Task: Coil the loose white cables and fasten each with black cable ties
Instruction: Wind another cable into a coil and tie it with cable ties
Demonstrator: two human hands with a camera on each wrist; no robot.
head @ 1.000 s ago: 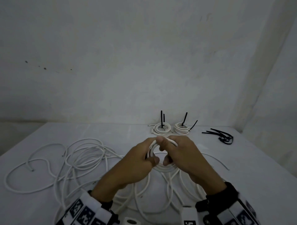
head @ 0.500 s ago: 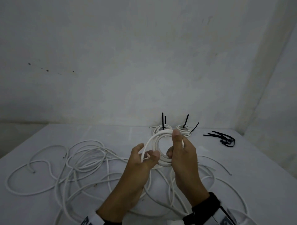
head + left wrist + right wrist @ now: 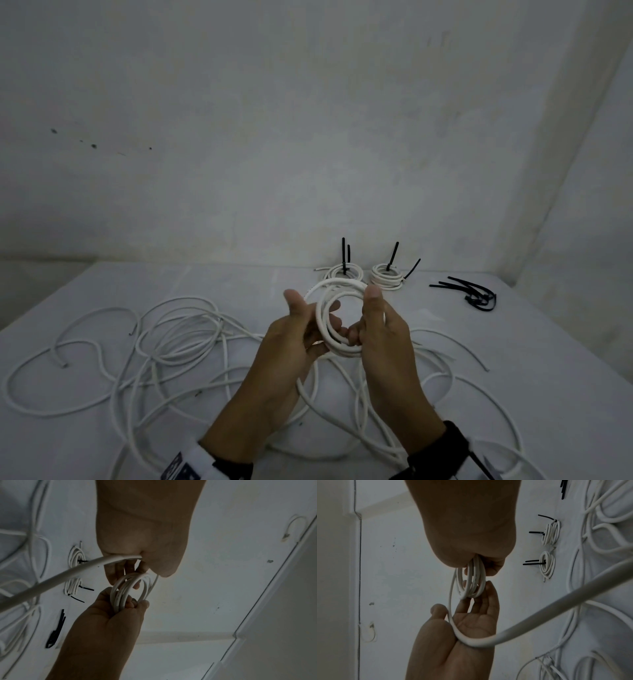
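Hands meet above the middle of the white surface (image 3: 513,342), both working one small coil (image 3: 337,318) of white cable held upright between them. The right hand (image 3: 387,342) grasps the coil's right side: its thumb stands up along the outside of the loops, and the right wrist view shows the other fingers (image 3: 491,568) curled round the bundle of turns. The left hand (image 3: 291,346) lies palm up with its fingers mostly straight and relaxed, the fingertips touching the lower left of the coil. The free run of the same cable (image 3: 539,618) crosses this palm by the base of the thumb, then drops to the surface.

Loose white cables (image 3: 164,346) sprawl over the surface in wide, overlapping loops to the left of the hands and beneath them.

Near the far edge sit two finished coils side by side. The left finished coil (image 3: 356,274) has two black tie tails standing up from it. The right finished coil (image 3: 385,279) has one tail upright and another slanting to the right. A small heap of spare black cable ties (image 3: 476,296) lies well to the right of them.

Dark wristbands show at the bottom of the head view, on both wrists.
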